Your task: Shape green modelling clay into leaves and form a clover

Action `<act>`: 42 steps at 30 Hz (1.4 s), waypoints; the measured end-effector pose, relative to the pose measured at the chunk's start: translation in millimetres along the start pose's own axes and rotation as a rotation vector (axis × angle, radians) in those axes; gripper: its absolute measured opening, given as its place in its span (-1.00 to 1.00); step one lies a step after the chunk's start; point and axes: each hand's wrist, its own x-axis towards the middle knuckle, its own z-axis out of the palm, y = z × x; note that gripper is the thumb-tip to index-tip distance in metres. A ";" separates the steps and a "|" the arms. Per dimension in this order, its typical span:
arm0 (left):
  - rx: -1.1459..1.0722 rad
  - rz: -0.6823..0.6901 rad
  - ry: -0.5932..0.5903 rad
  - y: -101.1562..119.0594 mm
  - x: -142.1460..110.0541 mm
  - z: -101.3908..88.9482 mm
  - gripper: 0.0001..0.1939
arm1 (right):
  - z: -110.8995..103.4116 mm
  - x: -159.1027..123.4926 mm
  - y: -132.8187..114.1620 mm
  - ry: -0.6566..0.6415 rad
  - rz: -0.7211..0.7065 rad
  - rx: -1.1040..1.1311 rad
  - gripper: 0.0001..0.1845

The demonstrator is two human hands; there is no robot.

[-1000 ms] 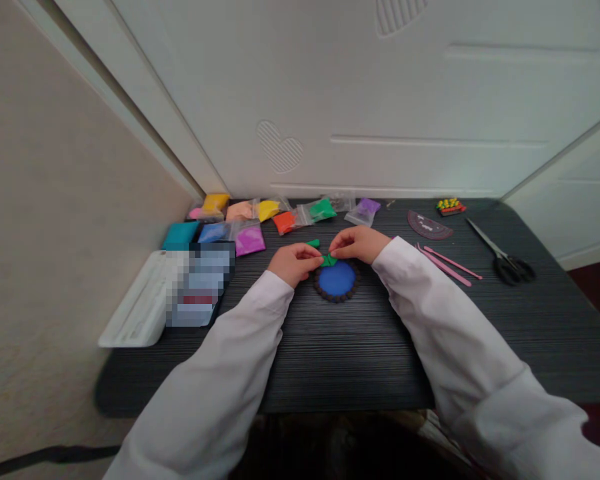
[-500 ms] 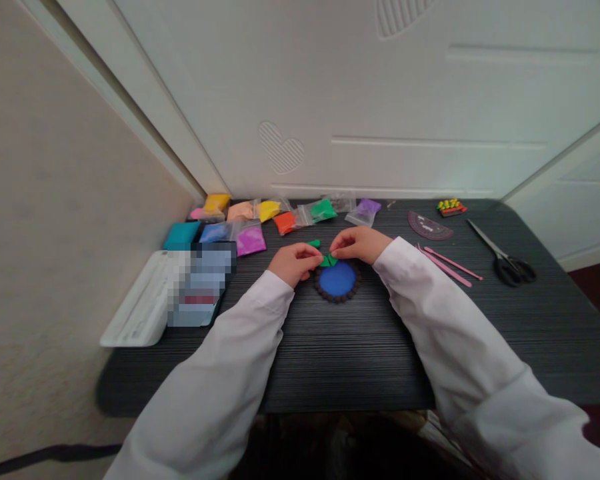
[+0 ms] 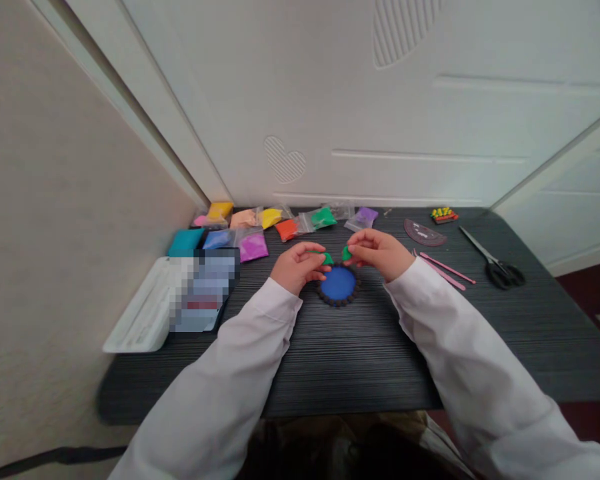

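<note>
From afar I see the blue disc (image 3: 339,285) on the worktop (image 3: 340,363) ringed by its dark beaded rim (image 3: 337,304), but judge the green work unfinished, my left hand (image 3: 296,268) pinching one green piece (image 3: 329,259) and my right hand (image 3: 384,255) a second green piece (image 3: 347,253), each grip clamped, near the disc's far edge.

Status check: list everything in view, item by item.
Beaded disc: one, blue, dark rim, table middle
Green pieces: two, green, near disc's far rim
Packets: about eleven, mixed colours, back and left
Tray: one, white, left end
Pixelated item: one, bluish, beside tray
Small model: one, yellow and red, back right
Half-round template: one, purplish, right
Tools: two, pink, right
Scissors: one, black handles, far right
Table: one, black, underneath
Panelled surface: one, white, behind
Side wall: one, beige, left
Strip: one, black, lower left
Left hand: one, bare, holding green piece
Right hand: one, bare, holding green piece
Sleeves: two, white, both arms
</note>
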 end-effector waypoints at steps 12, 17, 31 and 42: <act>-0.113 -0.057 -0.053 0.4 -18.0 14.5 -0.74 | 15.5 -32.9 16.2 0.021 -0.142 0.199 -0.73; -0.105 -0.045 -0.040 -0.9 -19.7 17.0 -0.78 | 20.4 -35.7 18.9 0.096 -0.168 0.157 -0.72; -0.074 0.044 -0.104 -9.0 -19.3 15.0 -0.79 | 25.7 -36.3 21.2 0.103 -0.164 0.230 -0.66; -0.080 0.064 -0.114 -9.9 -18.7 14.6 -0.80 | 25.6 -36.4 20.7 0.107 -0.161 0.253 -0.67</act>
